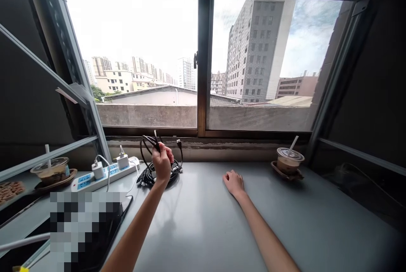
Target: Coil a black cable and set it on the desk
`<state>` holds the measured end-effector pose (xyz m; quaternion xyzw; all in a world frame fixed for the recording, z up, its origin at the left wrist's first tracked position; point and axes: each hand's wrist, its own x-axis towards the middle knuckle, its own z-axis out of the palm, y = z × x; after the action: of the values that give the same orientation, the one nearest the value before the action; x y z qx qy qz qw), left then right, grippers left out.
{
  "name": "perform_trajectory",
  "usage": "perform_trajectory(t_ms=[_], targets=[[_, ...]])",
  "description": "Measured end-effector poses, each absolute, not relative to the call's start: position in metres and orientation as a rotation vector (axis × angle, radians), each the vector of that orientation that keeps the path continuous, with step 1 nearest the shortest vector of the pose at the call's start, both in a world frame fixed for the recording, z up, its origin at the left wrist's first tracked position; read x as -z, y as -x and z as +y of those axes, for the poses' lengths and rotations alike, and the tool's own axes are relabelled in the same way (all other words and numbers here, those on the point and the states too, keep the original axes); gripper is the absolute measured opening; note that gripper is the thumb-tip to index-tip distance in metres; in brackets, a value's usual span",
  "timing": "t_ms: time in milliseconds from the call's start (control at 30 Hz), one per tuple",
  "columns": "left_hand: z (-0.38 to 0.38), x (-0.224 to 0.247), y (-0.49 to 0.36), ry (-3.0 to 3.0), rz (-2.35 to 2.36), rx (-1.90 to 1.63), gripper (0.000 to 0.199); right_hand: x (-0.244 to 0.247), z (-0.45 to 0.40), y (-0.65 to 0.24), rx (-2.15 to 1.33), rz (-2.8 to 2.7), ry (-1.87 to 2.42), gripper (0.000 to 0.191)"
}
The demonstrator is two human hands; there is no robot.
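My left hand (pixel 162 158) is closed around a black cable (pixel 146 138), raised just above the table near the window wall. Loops of it hang beside the fingers, and a plug end (pixel 179 143) sticks up to the right. Below and behind that hand lies a pile of coiled black cables (pixel 144 179) with several connectors. Whether the held loop is part of the pile, I cannot tell. My right hand (pixel 234 182) rests on the grey tabletop (pixel 203 221) with its fingers curled in and no object showing in it.
A white power strip (pixel 109 175) with two white chargers plugged in lies left of the cables. An iced drink (pixel 289 162) stands in a holder at the right, another drink (pixel 52 170) at the far left. A dark flat device (pixel 111 229), partly blurred, lies front left. Metal frame posts flank the window.
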<state>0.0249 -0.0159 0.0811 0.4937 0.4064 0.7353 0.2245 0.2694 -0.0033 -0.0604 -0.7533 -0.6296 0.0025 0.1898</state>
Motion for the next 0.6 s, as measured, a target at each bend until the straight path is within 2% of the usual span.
perform_trajectory(t_ms=[133,300,467,600], targets=[[-0.036,-0.121,-0.048,-1.394,0.863,-1.822,0.027,0.059,-0.004,-0.269,-0.034,-1.753,2.089,0.023],[-0.069,-0.159,-0.074,-1.221,0.563,-1.485,0.020,0.058,-0.006,-0.268,-0.113,-1.696,2.035,0.023],[-0.080,-0.170,-0.082,-1.166,0.430,-1.396,0.017,0.051,-0.007,-0.270,-0.261,-1.551,1.918,0.025],[-0.073,-0.167,-0.076,-1.152,0.472,-1.452,0.018,0.031,-0.008,-0.279,-0.338,-1.359,1.757,0.030]])
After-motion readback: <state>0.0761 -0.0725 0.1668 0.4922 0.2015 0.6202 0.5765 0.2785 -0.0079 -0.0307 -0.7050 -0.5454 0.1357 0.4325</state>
